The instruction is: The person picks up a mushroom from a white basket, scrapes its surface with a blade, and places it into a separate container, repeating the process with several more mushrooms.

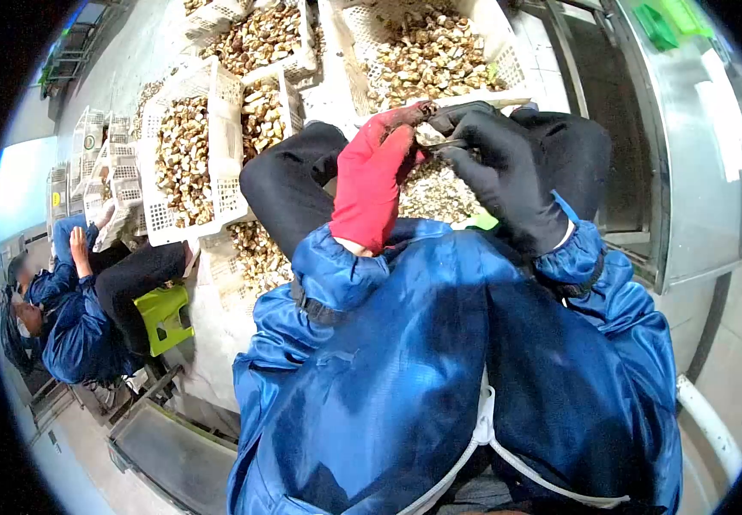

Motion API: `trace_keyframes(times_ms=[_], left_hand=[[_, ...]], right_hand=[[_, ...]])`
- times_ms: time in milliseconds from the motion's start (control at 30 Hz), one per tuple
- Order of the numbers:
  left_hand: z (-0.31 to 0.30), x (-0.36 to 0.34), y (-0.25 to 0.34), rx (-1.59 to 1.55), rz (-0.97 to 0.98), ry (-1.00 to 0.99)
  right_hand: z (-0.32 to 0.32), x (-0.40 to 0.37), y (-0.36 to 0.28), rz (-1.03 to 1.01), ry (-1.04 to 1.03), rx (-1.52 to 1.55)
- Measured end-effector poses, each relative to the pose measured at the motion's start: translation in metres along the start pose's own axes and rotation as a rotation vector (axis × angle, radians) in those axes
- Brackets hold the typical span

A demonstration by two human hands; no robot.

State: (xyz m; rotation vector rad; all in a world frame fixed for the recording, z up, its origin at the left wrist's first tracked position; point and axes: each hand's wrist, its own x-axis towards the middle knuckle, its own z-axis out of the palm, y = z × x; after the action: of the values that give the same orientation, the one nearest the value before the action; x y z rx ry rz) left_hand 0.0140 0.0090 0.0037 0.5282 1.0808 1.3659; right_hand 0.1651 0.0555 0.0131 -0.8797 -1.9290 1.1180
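Note:
My left hand [375, 176], in a red glove, is closed around a small pale piece [428, 135] that looks like a mushroom. My right hand [508, 167], in a black glove, is closed beside it. A thin metal edge, seemingly a small knife [447, 145], shows between the right thumb and fingers; its handle is hidden. Both hands meet above my lap. Below them, between my legs, lies a heap of pale cut bits [435, 190]. Just beyond stands a white crate [495, 97] of brown-and-cream mushrooms [431, 60].
More white crates [225, 154] of mushrooms stand to the left and beyond. Another person [87, 318] in blue sits at far left near a green stool [165, 319]. A metal-framed glass panel [705, 129] rises at right. Green containers [656, 27] are at upper right.

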Motion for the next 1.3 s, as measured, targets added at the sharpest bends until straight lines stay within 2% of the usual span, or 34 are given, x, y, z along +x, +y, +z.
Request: trace_keyframes(times_ms=[67,133,200,233,367,400,433,533,567,667,700,800,833,933,967,1033,1167,1300], left_hand=[[-0.002,0.000,0.007,0.083,-0.004,-0.056],[-0.002,-0.002,0.016,0.225,-0.048,-0.079],[-0.006,-0.002,0.014,0.363,0.017,-0.042],[-0.006,-0.004,0.015,0.380,0.023,-0.031],[-0.010,0.000,0.010,0.252,0.049,0.040],[-0.011,0.001,0.008,0.206,0.066,0.050],[-0.007,0.000,0.012,0.200,0.056,0.082],[-0.006,0.004,0.004,0.391,0.238,0.099],[-0.002,0.002,0.003,0.381,0.229,0.139],[0.001,0.005,-0.013,0.389,0.518,0.142],[0.000,0.007,-0.014,0.385,0.548,0.125],[-0.004,0.004,-0.014,0.438,0.576,0.103],[-0.002,0.001,-0.009,0.370,0.492,0.105],[-0.006,0.004,-0.011,0.364,0.542,0.075],[-0.007,0.005,-0.011,0.389,0.589,0.059],[-0.007,0.006,-0.011,0.440,0.683,0.022],[-0.007,-0.001,-0.004,0.339,0.465,-0.010],[-0.010,0.005,-0.008,0.191,0.447,-0.009]], right_hand=[[-0.005,0.001,0.003,0.062,-0.049,0.107],[-0.007,0.002,0.004,0.009,-0.071,0.133],[-0.008,0.004,0.005,-0.045,-0.091,0.097],[-0.014,0.004,-0.008,0.075,-0.186,0.046],[-0.004,0.009,0.001,-0.040,0.023,0.147],[-0.004,0.008,-0.006,0.111,0.082,0.173],[-0.005,0.008,-0.006,0.127,0.082,0.213],[-0.002,0.008,-0.001,0.124,0.083,0.224],[-0.001,0.009,0.000,0.114,0.082,0.206],[-0.001,0.012,-0.004,0.009,0.120,0.025],[-0.001,0.012,-0.003,0.022,0.125,0.056],[-0.009,0.014,-0.014,0.325,0.116,0.452],[-0.013,0.014,-0.013,0.357,0.095,0.518],[-0.009,0.014,-0.015,0.376,0.070,0.549],[-0.006,0.013,-0.012,0.338,0.058,0.451],[-0.008,0.013,-0.014,0.375,0.070,0.470],[-0.018,0.015,-0.002,0.437,0.054,0.566],[-0.015,0.015,-0.012,0.469,0.031,0.672]])
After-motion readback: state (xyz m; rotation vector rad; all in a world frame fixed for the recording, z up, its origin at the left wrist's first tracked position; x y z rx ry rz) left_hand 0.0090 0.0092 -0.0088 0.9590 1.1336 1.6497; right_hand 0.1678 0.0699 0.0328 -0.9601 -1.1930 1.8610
